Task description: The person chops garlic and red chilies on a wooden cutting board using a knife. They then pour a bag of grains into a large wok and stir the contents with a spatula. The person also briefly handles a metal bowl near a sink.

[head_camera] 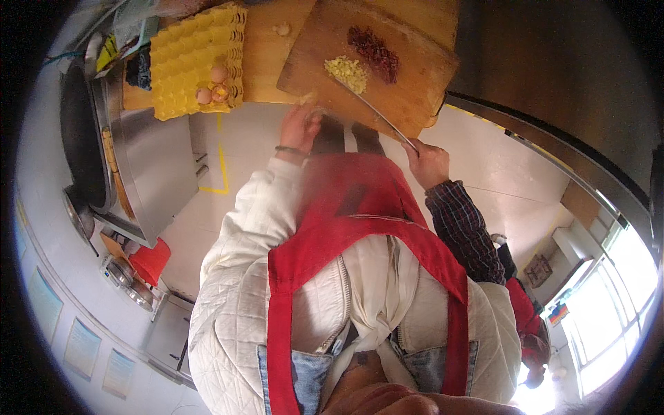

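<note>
My right hand [428, 162] grips the handle of a knife [373, 110]. Its long thin blade runs over the wooden cutting board [425, 98], its far end at a pile of chopped pale yellow pieces, possibly garlic or ginger [346, 74]. Chopped dark red pieces [374, 54] lie just beyond that pile. Near the board's left corner is my left hand [301, 127], fingers curled and somewhat blurred, close to a small pale piece [307, 97]; whether it holds anything is not clear. A yellow egg tray [192, 62] carries a few brown eggs or shells [204, 95] at its near corner.
A small pale lump [281, 29] rests on the wooden table [264, 78]. At the left are a large dark wok [83, 140], a straw brush [120, 187] and a red bucket [150, 261]. A dark surface [544, 67] stretches along the right. Another person [526, 321] is at the lower right.
</note>
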Tool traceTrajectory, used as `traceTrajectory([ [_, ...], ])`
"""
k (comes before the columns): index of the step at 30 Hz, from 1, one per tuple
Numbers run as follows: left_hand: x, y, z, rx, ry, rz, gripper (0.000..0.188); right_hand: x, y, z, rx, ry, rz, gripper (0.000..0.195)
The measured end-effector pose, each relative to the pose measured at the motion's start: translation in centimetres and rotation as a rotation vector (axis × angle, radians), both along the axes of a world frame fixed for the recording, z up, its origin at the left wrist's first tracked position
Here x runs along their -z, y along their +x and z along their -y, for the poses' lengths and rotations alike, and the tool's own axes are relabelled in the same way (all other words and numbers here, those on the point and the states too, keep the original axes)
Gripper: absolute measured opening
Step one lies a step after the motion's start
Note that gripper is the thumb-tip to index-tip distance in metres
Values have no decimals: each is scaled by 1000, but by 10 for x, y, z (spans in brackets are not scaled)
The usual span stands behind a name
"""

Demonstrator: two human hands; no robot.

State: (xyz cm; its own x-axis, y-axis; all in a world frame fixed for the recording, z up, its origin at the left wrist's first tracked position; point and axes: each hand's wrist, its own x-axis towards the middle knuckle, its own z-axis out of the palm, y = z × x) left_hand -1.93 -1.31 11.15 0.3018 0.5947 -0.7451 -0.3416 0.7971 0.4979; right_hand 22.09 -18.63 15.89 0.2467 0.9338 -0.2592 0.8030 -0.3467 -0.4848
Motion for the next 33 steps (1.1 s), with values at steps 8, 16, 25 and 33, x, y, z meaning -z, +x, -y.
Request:
traceTrajectory([
  [8, 63, 19, 16, 77, 176, -357, 16, 26, 0, -19, -148, -112, 153, 16],
  [16, 82, 7, 24, 151, 299, -395, 12, 25, -10, -30, -230, -144, 159, 14],
  [25, 89, 9, 24, 81, 277, -322, 18, 17, -13, -36, -277, -224, 186, 15],
  [33, 102, 6, 30, 65, 336, -261, 22, 23, -21, -37, -301, -198, 251, 13],
])
